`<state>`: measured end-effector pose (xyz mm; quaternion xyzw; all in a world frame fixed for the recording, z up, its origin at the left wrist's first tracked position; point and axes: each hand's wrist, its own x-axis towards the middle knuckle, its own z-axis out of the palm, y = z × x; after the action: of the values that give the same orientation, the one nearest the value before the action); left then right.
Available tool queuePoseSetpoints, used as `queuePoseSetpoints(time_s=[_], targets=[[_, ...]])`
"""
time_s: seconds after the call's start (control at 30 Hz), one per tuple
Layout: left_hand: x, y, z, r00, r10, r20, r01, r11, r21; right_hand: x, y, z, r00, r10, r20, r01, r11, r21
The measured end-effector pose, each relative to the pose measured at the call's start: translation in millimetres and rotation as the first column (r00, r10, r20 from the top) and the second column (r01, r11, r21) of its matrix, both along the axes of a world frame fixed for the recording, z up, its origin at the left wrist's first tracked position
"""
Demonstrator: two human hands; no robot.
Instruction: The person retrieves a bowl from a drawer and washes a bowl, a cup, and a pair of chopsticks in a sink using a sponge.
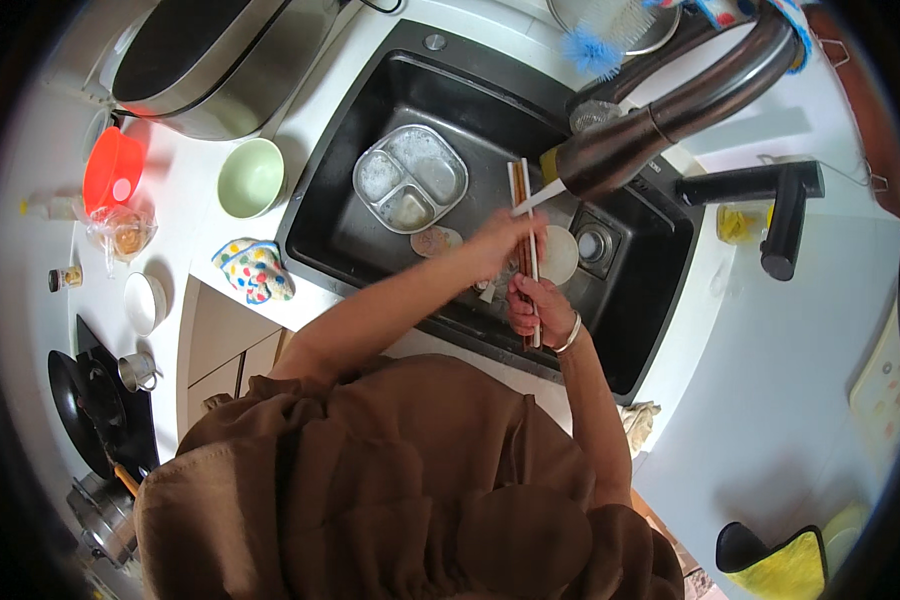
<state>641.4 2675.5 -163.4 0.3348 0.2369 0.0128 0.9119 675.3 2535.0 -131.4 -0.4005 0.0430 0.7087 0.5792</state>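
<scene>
Over the black sink, my right hand grips a bundle of brown and white chopsticks near their lower ends. My left hand, blurred, is wrapped around the same bundle higher up. A stream of water runs from the dark faucet head onto the chopsticks by my left hand. In the sink to the left lies a divided metal plate with white suds in its compartments. A pale round dish sits behind my hands, partly hidden. A pinkish round item lies below the plate.
The sink drain is at the right. On the left counter are a light green bowl, a dotted cloth, a white bowl and a red container. A black tap juts over the right side. A blue-tipped brush is behind.
</scene>
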Motion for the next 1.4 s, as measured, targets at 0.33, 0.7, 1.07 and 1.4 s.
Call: queuePoseSetpoints(time_s=[0.33, 0.7, 1.07, 1.4], targets=[[7, 52, -4, 0.978, 0.187, 0.091, -0.175, 0.977, -0.118, 2, -14, 1, 0.989, -0.02, 0.146, 0.022, 1.0, -0.008], [12, 3, 16, 0.993, 0.095, 0.067, -0.063, 0.926, -0.371, -1, -9, -7, 0.993, -0.116, 0.016, 0.114, 0.988, 0.1], [2, -14, -4, 0.975, 0.204, -0.086, -0.208, 0.978, -0.035, -19, -4, -30, 0.725, -0.679, 0.114, 0.689, 0.712, -0.138], [-57, -9, -9, 0.95, -0.273, -0.153, 0.309, 0.894, 0.323, 13, 73, -22, 0.784, -0.482, 0.391, 0.502, 0.863, 0.058]])
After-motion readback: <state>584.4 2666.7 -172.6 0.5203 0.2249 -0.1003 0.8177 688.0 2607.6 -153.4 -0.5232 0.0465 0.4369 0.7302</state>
